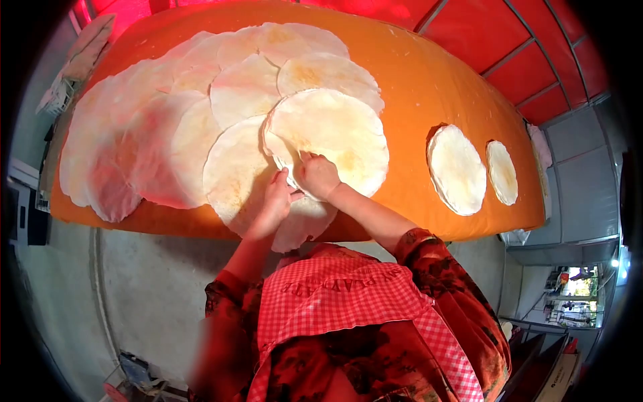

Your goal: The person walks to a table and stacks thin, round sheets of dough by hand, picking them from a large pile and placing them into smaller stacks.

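A round, pale flatbread sheet (pixel 338 134) lies on top of overlapping thin sheets on an orange-covered table. My left hand (pixel 278 195) grips this sheet's lower left edge, fingers closed round it. Just to the right, my right hand (pixel 317 175) is bent over the same sheet near that edge, its fingers curled on the surface. Under my left hand lies another large sheet (pixel 231 171), which reaches past the table's near edge.
Many thin sheets (pixel 120 147) overlap across the left part of the orange table (pixel 415 87). Two small stacks of round sheets, one larger (pixel 457 171) and one smaller (pixel 502 172), sit at the right. Shelving and a box (pixel 561 378) stand at the lower right.
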The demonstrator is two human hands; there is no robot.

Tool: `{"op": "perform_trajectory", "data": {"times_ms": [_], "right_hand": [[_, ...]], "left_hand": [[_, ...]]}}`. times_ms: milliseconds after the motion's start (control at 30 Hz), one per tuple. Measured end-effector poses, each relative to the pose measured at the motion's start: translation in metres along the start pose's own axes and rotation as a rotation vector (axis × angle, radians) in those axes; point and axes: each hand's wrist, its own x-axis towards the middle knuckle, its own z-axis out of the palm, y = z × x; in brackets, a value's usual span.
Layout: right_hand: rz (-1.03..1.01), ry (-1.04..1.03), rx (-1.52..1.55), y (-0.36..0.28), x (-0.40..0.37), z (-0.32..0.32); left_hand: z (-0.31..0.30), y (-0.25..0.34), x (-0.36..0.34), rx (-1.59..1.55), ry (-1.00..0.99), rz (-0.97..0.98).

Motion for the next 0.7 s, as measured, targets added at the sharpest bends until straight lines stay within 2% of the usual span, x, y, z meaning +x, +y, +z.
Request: {"op": "perform_trajectory", "data": {"times_ms": [133, 233, 267, 367, 467, 500, 533, 567, 600, 700], "right_hand": [[-0.030, -0.039, -0.008, -0.013, 0.008, -0.011], [-0.037, -0.048, -0.040, -0.009, 0.016, 0.010], [-0.024, -0.036, 0.031, -0.002, 0.021, 0.017], [0.126, -0.204, 0.413, 0.003, 0.027, 0.004], [0.174, -0.140, 0.431, 0.023, 0.048, 0.014], [0.151, -0.175, 0.413, 0.030, 0.058, 0.010], [0.127, -0.208, 0.393, 0.038, 0.069, 0.002], [0.105, -0.244, 0.372, 0.045, 0.077, -0.004], [0.075, -0.176, 0.289, 0.049, 0.081, -0.010], [-0.046, -0.189, -0.017, 0.059, 0.105, -0.030]], "left_hand": [[0.004, -0.001, -0.005, 0.068, 0.026, 0.045], [0.005, -0.002, -0.005, 0.179, 0.002, 0.115], [0.003, -0.004, -0.003, 0.198, -0.003, 0.124], [0.007, -0.010, -0.007, 0.265, -0.099, 0.164], [0.021, -0.015, -0.013, 0.351, -0.199, 0.250], [0.027, -0.014, -0.014, 0.381, -0.226, 0.289], [0.032, -0.011, -0.016, 0.342, -0.226, 0.206], [0.037, -0.006, -0.016, 0.349, -0.257, 0.227], [0.042, -0.003, -0.016, 0.355, -0.286, 0.246], [0.059, 0.001, -0.008, 0.395, -0.318, 0.342]]}}
